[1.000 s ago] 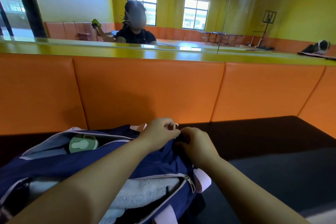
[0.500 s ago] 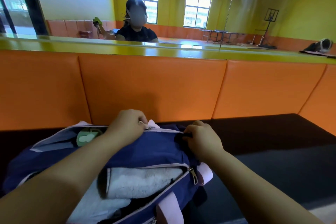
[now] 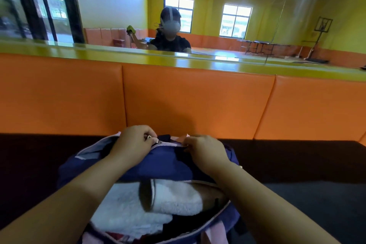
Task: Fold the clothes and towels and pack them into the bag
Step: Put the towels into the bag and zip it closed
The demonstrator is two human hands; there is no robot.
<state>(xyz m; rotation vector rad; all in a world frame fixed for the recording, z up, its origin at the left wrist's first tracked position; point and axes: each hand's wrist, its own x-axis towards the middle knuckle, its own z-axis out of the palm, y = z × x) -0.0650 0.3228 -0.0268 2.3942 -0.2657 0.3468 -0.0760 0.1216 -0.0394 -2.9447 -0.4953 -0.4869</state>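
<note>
A navy blue bag [image 3: 170, 166] with pink trim lies on the dark mat in front of me. Its near compartment gapes and shows folded white towels [image 3: 138, 206] and dark clothing. On the far side pocket, my left hand [image 3: 134, 142] pinches the metal zipper pull [image 3: 156, 141]. My right hand [image 3: 206, 149] grips the bag fabric at the right end of that zipper. The pocket is zipped from the right up to the pull; its left part still gapes.
An orange padded wall [image 3: 198, 101] with a green ledge [image 3: 178, 59] rises just behind the bag. Above it a mirror reflects a seated person [image 3: 170, 33] and a yellow gym room. Dark mat [image 3: 307, 164] stretches to the right.
My left hand has drawn the zipper pull leftward along the far pocket, covering the green item inside. The view has shifted so the bag sits more central.
</note>
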